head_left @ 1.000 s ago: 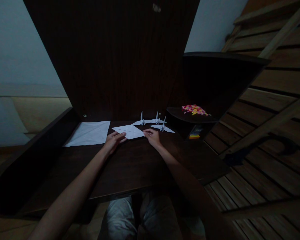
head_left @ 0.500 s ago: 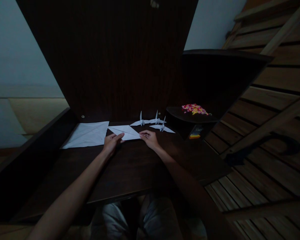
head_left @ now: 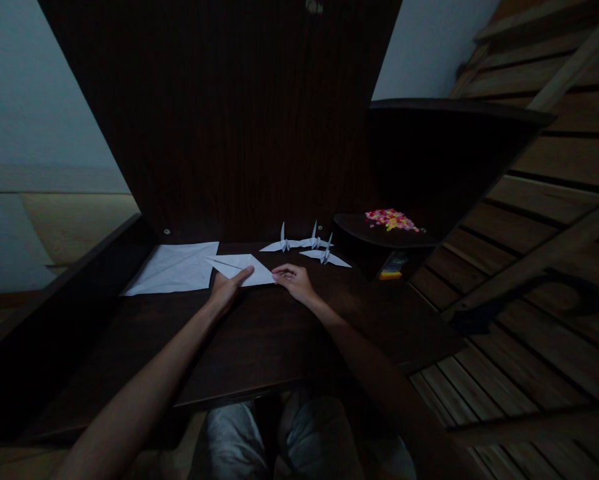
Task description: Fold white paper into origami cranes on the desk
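A folded white sheet of paper [head_left: 253,272] is held between my two hands above the dark desk. My left hand [head_left: 228,287] grips its lower left side, thumb on top and fingers underneath. At the paper's right corner, my right hand [head_left: 295,281] pinches the edge with thumb and fingertips. Three white origami cranes [head_left: 325,256] stand just behind and to the right of it. A larger creased sheet of white paper [head_left: 172,268] lies flat on the desk to the left, partly behind the held piece.
On a small corner shelf [head_left: 359,230] at the right sits a heap of pink, red and yellow bits [head_left: 392,219]. A small item with a yellow edge [head_left: 390,274] is below it. A dark upright panel [head_left: 229,133] closes the desk's back.
The folded paper has tilted and shifted slightly towards me, its left tip now overlapping the large sheet. Both hands keep their hold on it.
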Action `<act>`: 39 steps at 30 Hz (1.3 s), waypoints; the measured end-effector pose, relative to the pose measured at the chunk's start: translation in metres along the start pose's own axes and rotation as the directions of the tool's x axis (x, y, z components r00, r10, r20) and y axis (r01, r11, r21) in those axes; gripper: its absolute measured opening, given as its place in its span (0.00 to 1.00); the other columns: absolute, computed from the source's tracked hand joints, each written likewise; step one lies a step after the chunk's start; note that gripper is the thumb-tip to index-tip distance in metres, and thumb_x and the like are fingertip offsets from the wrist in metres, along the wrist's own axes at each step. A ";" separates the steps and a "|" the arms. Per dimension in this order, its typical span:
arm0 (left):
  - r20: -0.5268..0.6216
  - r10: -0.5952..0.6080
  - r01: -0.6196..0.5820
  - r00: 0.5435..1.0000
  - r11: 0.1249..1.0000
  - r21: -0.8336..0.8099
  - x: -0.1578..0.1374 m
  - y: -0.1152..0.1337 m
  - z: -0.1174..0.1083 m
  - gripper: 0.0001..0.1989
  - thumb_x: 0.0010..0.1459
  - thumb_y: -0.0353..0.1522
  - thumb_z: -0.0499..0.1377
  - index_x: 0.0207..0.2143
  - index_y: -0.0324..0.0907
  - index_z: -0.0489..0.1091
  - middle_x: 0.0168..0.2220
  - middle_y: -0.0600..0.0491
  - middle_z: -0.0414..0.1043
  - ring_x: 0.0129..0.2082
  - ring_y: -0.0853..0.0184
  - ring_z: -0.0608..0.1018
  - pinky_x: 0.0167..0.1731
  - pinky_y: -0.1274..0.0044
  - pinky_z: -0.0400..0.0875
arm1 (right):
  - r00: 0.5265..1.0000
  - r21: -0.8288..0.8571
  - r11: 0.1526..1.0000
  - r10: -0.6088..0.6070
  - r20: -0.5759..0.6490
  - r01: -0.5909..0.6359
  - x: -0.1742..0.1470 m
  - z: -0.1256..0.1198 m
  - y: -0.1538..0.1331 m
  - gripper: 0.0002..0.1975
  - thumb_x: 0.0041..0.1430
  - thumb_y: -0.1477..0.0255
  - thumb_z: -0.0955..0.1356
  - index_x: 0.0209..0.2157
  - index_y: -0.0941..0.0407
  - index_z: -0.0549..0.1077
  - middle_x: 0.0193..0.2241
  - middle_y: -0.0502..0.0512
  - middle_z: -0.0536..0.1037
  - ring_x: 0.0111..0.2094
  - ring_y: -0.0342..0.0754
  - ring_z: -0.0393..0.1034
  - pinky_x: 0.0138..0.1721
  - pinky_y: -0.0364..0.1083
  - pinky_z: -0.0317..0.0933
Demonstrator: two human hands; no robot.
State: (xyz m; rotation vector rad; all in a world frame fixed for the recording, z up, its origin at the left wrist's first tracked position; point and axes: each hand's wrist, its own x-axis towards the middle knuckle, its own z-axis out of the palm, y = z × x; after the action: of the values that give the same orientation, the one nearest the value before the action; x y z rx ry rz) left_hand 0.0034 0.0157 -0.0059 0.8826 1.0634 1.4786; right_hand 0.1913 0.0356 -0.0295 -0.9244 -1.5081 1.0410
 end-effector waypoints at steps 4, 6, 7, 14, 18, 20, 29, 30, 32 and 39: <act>-0.040 0.006 -0.004 0.999 0.999 0.053 0.003 -0.003 -0.001 0.22 0.36 0.33 0.71 0.37 0.35 0.73 0.40 0.43 0.78 0.39 0.56 0.80 0.42 0.67 0.74 | 1.000 -0.032 0.999 -0.015 0.008 0.015 -0.003 0.001 -0.006 0.12 0.47 0.63 0.72 0.31 0.57 0.77 0.28 0.53 0.78 0.30 0.45 0.71 0.34 0.44 0.65; 0.013 -0.012 0.010 1.000 0.996 0.087 0.000 -0.004 0.000 0.22 0.35 0.33 0.72 0.35 0.35 0.74 0.39 0.43 0.78 0.38 0.57 0.80 0.42 0.68 0.74 | 0.999 -0.052 0.998 -0.026 0.026 0.027 -0.004 0.002 -0.009 0.12 0.49 0.63 0.71 0.32 0.56 0.77 0.29 0.53 0.78 0.32 0.45 0.71 0.35 0.44 0.65; 0.036 -0.018 0.013 0.999 0.994 0.111 -0.002 -0.004 0.001 0.22 0.35 0.33 0.72 0.35 0.35 0.74 0.38 0.43 0.78 0.37 0.57 0.80 0.41 0.68 0.74 | 0.999 -0.055 0.998 -0.028 0.045 0.031 -0.005 0.002 -0.010 0.12 0.49 0.63 0.71 0.33 0.56 0.76 0.30 0.53 0.77 0.32 0.45 0.71 0.35 0.44 0.65; 0.111 -0.051 0.032 0.993 0.984 0.173 -0.009 -0.007 0.005 0.23 0.35 0.36 0.71 0.36 0.36 0.75 0.39 0.45 0.78 0.38 0.58 0.79 0.40 0.70 0.73 | 0.987 -0.031 0.999 -0.002 0.160 0.007 -0.002 -0.001 -0.007 0.16 0.45 0.67 0.72 0.37 0.57 0.75 0.24 0.48 0.74 0.25 0.40 0.66 0.29 0.40 0.62; 0.018 0.001 -0.004 1.000 0.978 0.209 0.000 -0.006 -0.001 0.24 0.37 0.37 0.70 0.38 0.36 0.74 0.38 0.44 0.77 0.38 0.59 0.79 0.40 0.71 0.72 | 0.988 -0.125 0.992 0.009 0.155 0.010 0.003 -0.010 -0.002 0.14 0.47 0.70 0.70 0.38 0.58 0.77 0.24 0.49 0.74 0.24 0.40 0.64 0.27 0.40 0.59; -0.045 0.092 -0.077 0.995 0.962 0.260 0.005 -0.006 -0.006 0.26 0.37 0.35 0.71 0.41 0.38 0.72 0.41 0.45 0.76 0.40 0.60 0.78 0.41 0.71 0.72 | 0.987 -0.210 0.977 0.013 0.160 0.021 0.003 -0.015 0.000 0.14 0.49 0.72 0.69 0.39 0.58 0.77 0.25 0.50 0.75 0.24 0.40 0.63 0.26 0.40 0.58; 0.397 0.382 -0.541 0.835 0.434 0.720 -0.001 -0.008 -0.011 0.20 0.49 0.38 0.63 0.45 0.44 0.72 0.46 0.46 0.73 0.49 0.54 0.70 0.52 0.64 0.60 | 0.980 -0.496 0.859 -0.033 0.197 0.129 -0.001 -0.015 0.001 0.13 0.54 0.77 0.66 0.40 0.55 0.79 0.28 0.51 0.76 0.25 0.41 0.64 0.29 0.41 0.59; 0.456 0.351 -0.570 0.818 0.385 0.726 -0.003 -0.009 -0.009 0.18 0.50 0.37 0.62 0.44 0.44 0.73 0.46 0.46 0.73 0.49 0.54 0.70 0.52 0.63 0.59 | 0.978 -0.527 0.837 -0.043 0.204 0.147 -0.001 -0.014 0.000 0.12 0.54 0.77 0.66 0.40 0.55 0.79 0.29 0.52 0.76 0.27 0.42 0.65 0.31 0.42 0.60; 0.523 0.306 -0.601 0.795 0.292 0.744 -0.007 -0.011 -0.004 0.11 0.51 0.35 0.60 0.39 0.44 0.75 0.42 0.46 0.75 0.48 0.53 0.70 0.54 0.60 0.55 | 0.974 -0.609 0.769 -0.074 0.214 0.193 -0.003 -0.013 -0.003 0.11 0.57 0.75 0.66 0.39 0.56 0.79 0.30 0.54 0.75 0.31 0.44 0.66 0.35 0.44 0.60; 0.540 0.229 -0.583 0.810 0.213 0.784 -0.005 -0.015 -0.001 0.10 0.55 0.36 0.57 0.33 0.43 0.77 0.40 0.45 0.77 0.44 0.52 0.71 0.46 0.62 0.60 | 0.946 -0.791 0.523 -0.129 0.296 0.319 -0.010 -0.010 -0.010 0.12 0.60 0.67 0.66 0.43 0.55 0.77 0.36 0.58 0.72 0.43 0.52 0.60 0.44 0.52 0.55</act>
State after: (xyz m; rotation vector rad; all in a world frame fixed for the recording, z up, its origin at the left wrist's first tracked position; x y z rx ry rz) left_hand 0.0079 0.0112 -0.0206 2.3611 1.5107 0.8967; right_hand 0.2027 0.0245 -0.0221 -1.2272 -2.3045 0.1397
